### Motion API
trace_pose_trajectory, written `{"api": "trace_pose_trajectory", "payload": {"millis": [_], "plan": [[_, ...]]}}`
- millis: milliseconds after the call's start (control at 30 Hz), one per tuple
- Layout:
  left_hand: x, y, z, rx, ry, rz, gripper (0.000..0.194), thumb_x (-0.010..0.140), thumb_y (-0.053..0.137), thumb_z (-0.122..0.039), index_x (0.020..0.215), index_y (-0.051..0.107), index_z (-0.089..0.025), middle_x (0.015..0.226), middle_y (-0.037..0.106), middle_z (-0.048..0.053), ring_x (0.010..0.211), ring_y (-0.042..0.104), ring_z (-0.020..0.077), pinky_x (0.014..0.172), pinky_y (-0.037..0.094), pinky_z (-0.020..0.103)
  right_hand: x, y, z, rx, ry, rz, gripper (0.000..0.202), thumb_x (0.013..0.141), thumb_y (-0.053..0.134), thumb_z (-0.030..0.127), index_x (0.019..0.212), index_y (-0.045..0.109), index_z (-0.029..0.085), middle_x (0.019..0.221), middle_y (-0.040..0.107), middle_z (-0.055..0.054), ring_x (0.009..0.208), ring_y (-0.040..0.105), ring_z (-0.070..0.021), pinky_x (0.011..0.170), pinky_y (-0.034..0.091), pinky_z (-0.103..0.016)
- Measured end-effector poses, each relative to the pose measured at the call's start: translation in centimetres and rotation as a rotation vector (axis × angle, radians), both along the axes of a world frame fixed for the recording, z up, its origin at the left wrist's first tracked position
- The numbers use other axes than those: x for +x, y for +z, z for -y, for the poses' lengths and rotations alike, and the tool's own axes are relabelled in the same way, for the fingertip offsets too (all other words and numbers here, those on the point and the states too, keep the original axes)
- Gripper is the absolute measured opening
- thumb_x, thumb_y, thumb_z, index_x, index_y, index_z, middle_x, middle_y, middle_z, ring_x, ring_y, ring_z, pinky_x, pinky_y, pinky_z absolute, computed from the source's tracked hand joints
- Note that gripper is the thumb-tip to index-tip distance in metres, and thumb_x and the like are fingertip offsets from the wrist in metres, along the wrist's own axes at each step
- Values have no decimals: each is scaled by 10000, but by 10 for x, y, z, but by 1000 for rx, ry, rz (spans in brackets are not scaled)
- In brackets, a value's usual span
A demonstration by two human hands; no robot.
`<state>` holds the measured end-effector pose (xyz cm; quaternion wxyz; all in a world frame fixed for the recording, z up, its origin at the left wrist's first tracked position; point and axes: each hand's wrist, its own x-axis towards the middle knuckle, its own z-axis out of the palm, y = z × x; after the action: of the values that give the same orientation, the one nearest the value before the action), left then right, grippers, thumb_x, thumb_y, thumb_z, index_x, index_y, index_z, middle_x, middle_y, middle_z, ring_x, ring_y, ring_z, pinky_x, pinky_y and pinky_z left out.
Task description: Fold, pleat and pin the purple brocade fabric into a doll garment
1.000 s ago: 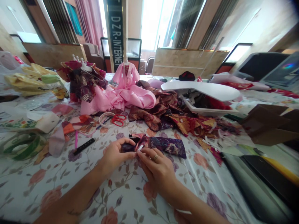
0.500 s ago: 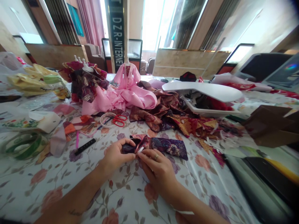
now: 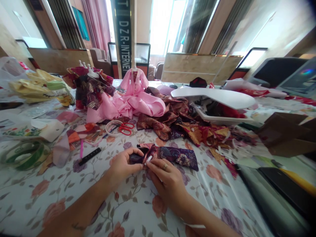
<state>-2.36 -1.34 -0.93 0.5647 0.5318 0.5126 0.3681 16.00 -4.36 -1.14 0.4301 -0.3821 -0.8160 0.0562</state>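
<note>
"On the white floral-print tablecloth (image 3: 133,207), where is the dark purple patterned fabric piece (image 3: 181,157), and how is it held?"

"Centrally, extending rightward. The left hand (image 3: 121,167) pinches its folded end, probably to steady it; the right hand (image 3: 170,175) grips a narrow white piece (image 3: 149,159), material unclear, at the fold, apparently close-fingered for control."

Daylight is being let in by the far window (image 3: 160,28), whose panes are being bleached white. Pale streaks of glare are being thrown across the floral tablecloth (image 3: 138,204). The print on the purple fabric (image 3: 180,157) is being softened slightly. Objects toward the sides are being stretched and blurred, and the upper-right corner is being darkened.
</note>
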Motion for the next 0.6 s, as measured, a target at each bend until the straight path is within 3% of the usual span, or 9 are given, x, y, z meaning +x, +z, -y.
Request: {"api": "trace_pose_trajectory", "payload": {"millis": [300, 600], "plan": [[2, 3, -1, -70, -51, 82, 408, 591, 775, -288, 954, 619, -187, 750, 671, 10, 680, 622, 162, 637, 449, 247, 0, -3, 0, 6, 3, -13, 279, 863, 505, 94, 1063, 668, 201, 933, 691, -80, 808, 635, -186, 693, 552, -304], [1, 3, -1, -42, -8, 28, 389, 577, 796, -307, 914, 639, -190, 708, 660, -3, 682, 616, 172, 655, 446, 261, -1, -2, 0, -4, 16, 0, 284, 867, 501, 96, 1074, 658, 211, 928, 692, -77, 812, 638, -188, 701, 547, -319]]}}
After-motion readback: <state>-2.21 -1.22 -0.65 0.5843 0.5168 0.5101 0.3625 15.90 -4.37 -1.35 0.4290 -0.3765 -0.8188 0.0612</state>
